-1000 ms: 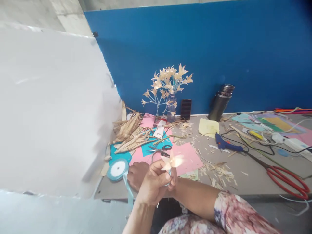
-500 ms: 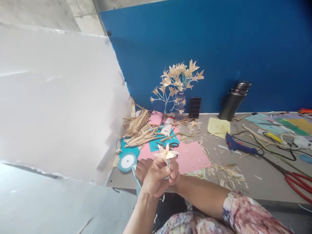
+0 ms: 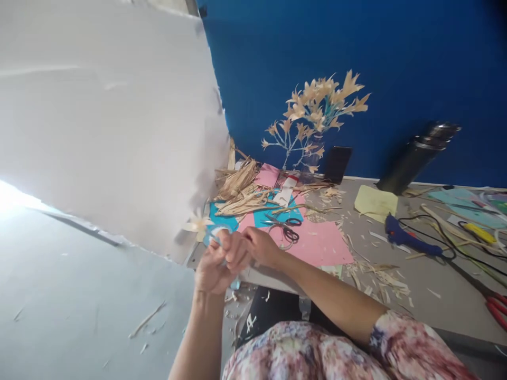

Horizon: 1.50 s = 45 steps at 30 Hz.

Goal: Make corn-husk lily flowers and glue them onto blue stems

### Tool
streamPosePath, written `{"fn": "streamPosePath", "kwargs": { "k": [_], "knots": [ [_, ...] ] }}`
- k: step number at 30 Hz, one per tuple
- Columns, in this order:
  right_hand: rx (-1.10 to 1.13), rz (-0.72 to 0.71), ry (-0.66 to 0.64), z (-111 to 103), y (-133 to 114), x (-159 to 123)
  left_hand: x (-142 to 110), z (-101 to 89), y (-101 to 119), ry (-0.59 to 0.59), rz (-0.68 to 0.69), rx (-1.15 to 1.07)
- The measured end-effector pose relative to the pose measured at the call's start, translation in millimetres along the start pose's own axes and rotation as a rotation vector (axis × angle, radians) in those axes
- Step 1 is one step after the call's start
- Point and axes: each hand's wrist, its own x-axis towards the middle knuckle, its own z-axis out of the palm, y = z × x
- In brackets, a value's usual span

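Flower (image 3: 197,224) of pale cream, pointed petals, thin and husk-like, juts out over the near left corner of the table (image 3: 422,290). From where I'm standing it lies to the left of both hands, its short stem running from the petals back towards the fingers. The left hand (image 3: 216,264) is the nearer and has the stem pinched in curled fingers. The right hand (image 3: 259,245) comes in from the other side, fingers bent close against the left ones; I can't tell whether it grips anything. A strip of smooth, light blue ribbon (image 3: 235,284) hangs below them, and a round spool (image 3: 216,230), white in the middle, is half hidden behind the fingers.

Further in, black-handled metal scissors (image 3: 291,232) rest partly on a flat pink paper sheet (image 3: 320,248). Dry, wrinkled tan husks (image 3: 240,182) are heaped towards the far left corner. Near the far edge stands a bunch of similar cream flowers (image 3: 322,103) with bluish stems, then a slim black phone (image 3: 338,164) and a dark cylindrical metal flask (image 3: 415,161). Nearer the right lies a blue plastic glue gun (image 3: 412,240) with a black cord.
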Motion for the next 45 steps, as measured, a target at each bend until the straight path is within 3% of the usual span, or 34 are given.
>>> {"fn": "streamPosePath", "kwargs": {
  "k": [5, 11, 16, 19, 30, 36, 41, 45],
  "knots": [
    [-0.059, -0.011, -0.079, -13.4, 5.0, 19.1, -27.4, -33.0, 35.4, 0.239, 0.135, 0.044],
    [-0.227, -0.132, -0.255, -14.3, -8.8, 3.6, -44.1, -49.5, 30.6, 0.364, 0.101, 0.099],
    [-0.639, -0.179, -0.291, -7.3, -25.9, -8.5, -47.0, -59.0, 18.1, 0.385, 0.043, 0.118],
    [-0.759, -0.165, -0.256, -4.3, -29.7, -10.8, -47.0, -62.6, 12.7, 0.381, 0.024, 0.132],
    [-0.723, -0.162, -0.263, 2.9, -22.0, -6.3, -43.1, -68.4, 3.1, 0.397, -0.039, 0.092],
    [-0.720, -0.151, -0.279, -1.8, -24.3, -1.2, -36.8, -68.1, 3.0, 0.466, -0.061, 0.155],
    [-0.784, -0.250, -0.276, -14.1, -36.5, -2.1, -30.0, -64.1, 0.7, 0.550, -0.095, 0.253],
    [-0.798, -0.217, -0.226, -57.4, -47.2, 2.9, -24.4, -61.0, -0.9, 0.572, -0.120, 0.263]
  ]
}}
